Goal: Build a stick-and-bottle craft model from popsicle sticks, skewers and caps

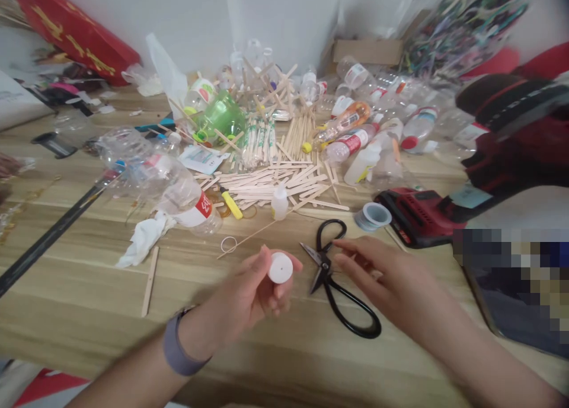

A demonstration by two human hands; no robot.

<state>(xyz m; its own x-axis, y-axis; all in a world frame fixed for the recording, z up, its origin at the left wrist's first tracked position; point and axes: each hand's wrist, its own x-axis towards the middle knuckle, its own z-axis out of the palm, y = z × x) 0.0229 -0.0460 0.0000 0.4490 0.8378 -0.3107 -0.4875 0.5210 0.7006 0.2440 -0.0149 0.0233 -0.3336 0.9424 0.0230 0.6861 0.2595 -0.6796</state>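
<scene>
My left hand [253, 289] grips a white round bottle cap [281, 268] between thumb and fingers; its flat face is towards me and has a tiny dark spot at the centre. My right hand [377, 274] hovers beside the black-handled scissors [325, 267], thumb and index finger a little apart, with nothing visible between them. The scissors lie on the table with blades parted. Just beyond my left hand are a thin wooden stick [255, 235] and a small white ring [229, 244]. A small white squeeze bottle [280, 203] stands behind them.
Wooden craft sticks [267, 185] are heaped at the middle. Plastic bottles crowd both sides, one with a red label [191, 209]. At right are a tape roll [373, 216] and a red-black power tool [422, 215]. A yellow-handled screwdriver [232, 204] lies near the sticks.
</scene>
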